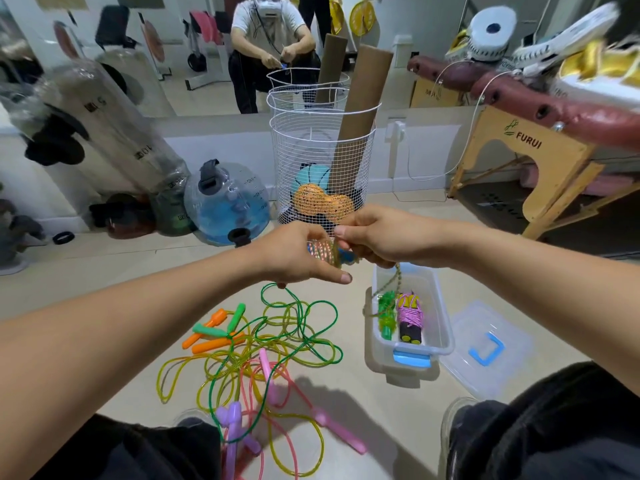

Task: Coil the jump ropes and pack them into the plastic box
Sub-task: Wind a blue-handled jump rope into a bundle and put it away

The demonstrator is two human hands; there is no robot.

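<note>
Head view: your left hand (298, 252) grips coil (322, 251), right hand (377, 237) fingers pinch rope tail; slack grip, coil unravels over box (446, 337).

We are seeing even, bright indoor light, soft shadows falling on the floor (363, 393), edges bending and blurring top right.

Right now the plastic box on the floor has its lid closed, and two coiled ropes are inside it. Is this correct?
Not quite. The plastic box is open: its lid lies on the floor to the right of it, as the head view shows. The rest holds: two coiled ropes are inside, a green one and a purple one.
</note>
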